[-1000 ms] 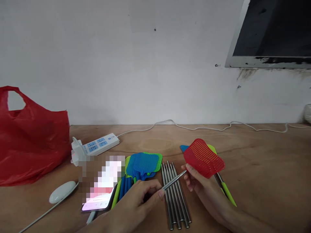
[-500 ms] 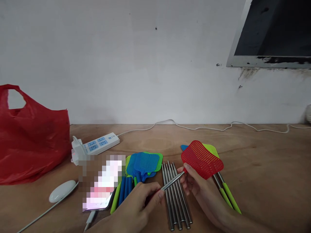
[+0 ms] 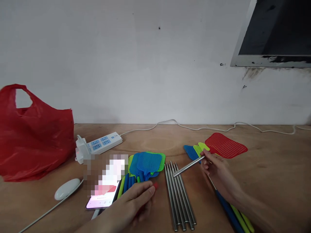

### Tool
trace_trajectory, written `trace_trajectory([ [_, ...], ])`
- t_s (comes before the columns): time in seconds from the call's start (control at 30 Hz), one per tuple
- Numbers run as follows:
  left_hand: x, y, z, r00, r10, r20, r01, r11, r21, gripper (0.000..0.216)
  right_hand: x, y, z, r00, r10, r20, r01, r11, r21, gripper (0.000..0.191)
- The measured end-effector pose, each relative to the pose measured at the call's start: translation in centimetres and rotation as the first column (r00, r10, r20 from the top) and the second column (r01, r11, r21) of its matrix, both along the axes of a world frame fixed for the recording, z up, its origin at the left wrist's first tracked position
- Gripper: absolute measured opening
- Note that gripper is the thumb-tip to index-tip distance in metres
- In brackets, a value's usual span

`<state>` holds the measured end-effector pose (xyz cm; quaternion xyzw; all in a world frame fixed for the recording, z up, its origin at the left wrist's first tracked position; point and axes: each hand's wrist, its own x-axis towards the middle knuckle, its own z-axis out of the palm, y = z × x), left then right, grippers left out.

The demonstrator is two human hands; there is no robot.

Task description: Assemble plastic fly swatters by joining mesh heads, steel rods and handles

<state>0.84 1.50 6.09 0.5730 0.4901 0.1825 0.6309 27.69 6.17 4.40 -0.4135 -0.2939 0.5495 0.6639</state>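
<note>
Red mesh swatter head (image 3: 225,149); silver rod (image 3: 188,166); red bag (image 3: 34,134)

No readable text; phone (image 3: 104,184) screen pixelated.

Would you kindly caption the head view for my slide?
Right hand holds a red fly swatter by its metal shaft; left hand grips a small red part beside steel rods.

A power strip (image 3: 102,144) lies on the worktop (image 3: 267,168). Left of it, a red bag (image 3: 34,142); in front, a phone (image 3: 105,191) and white mouse (image 3: 66,188); right of it, its cable (image 3: 194,127) runs along the wall.
</note>
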Motion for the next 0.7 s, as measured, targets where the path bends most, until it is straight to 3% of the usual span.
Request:
trace_trajectory([
  [0.13,0.5,0.9,-0.2,1.0,0.026,0.006,-0.027,0.963,0.267,0.039,-1.0,-0.4,-0.7,0.99,0.132,0.052,-0.129,0.989,-0.066,0.038],
  [0.23,0.1,1.8,-0.9,0.996,0.087,-0.012,-0.074,0.907,0.416,0.034,-1.3,-0.5,-1.2,0.987,0.154,0.053,-0.151,0.986,-0.065,0.039],
  [0.47,-1.6,3.4,-1.4,0.97,0.209,-0.124,-0.126,0.868,0.48,0.036,-1.3,-0.6,-1.3,0.983,0.179,0.043,-0.172,0.977,-0.127,0.037],
  [0.53,-1.9,3.6,-1.4,0.932,0.252,-0.261,-0.057,0.812,0.58,0.032,-1.3,-0.6,-1.5,0.981,0.186,0.044,-0.18,0.976,-0.119,0.038],
  [0.6,-2.0,3.9,-1.5,0.855,0.319,-0.41,0.066,0.717,0.694,0.022,-1.3,-0.6,-1.7,0.978,0.199,0.061,-0.192,0.975,-0.109,0.04],
  [0.7,-2.3,4.1,-2.0,0.724,0.406,-0.557,0.229,0.62,0.75,0.01,-1.3,-0.5,-2.0,0.97,0.226,0.094,-0.215,0.971,-0.106,0.042],
])
